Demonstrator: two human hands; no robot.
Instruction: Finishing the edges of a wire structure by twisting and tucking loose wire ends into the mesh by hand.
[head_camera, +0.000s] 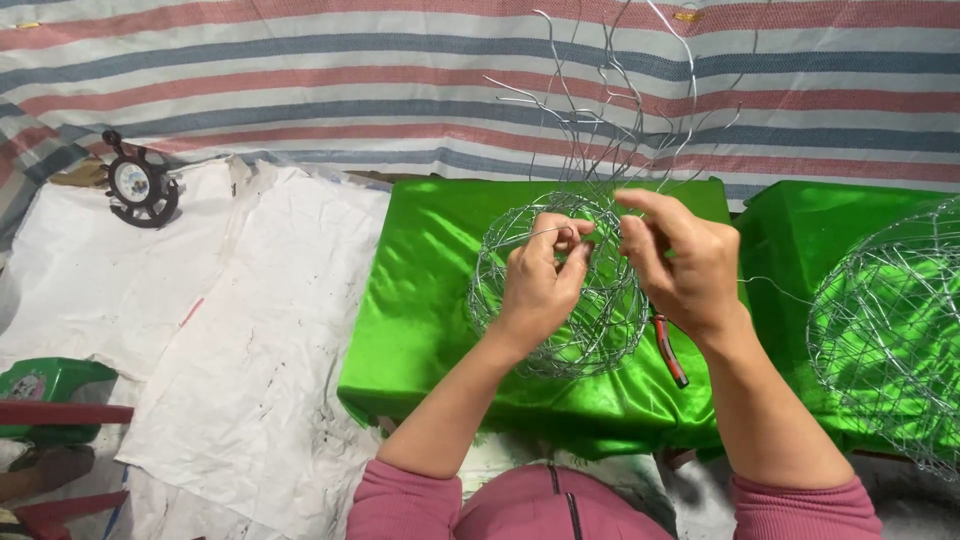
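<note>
**Two hands pinching wire at the top of a woven ball**

Both hands work on the wire ball (555, 290), which sits on the green cloth (420, 300). The left hand (540, 280) is closed, pinching a thin strand against the ball's upper rim; the right hand (685, 265) is closed on another strand just beside it. Loose wire ends (610, 100) spring up behind the ball, and I judge they could whip back or prick a finger if a grip slips. Red-handled pliers (668, 350) lie right of the ball, half under the wrist. A second wire ball (890, 320) stands farther right.
</note>
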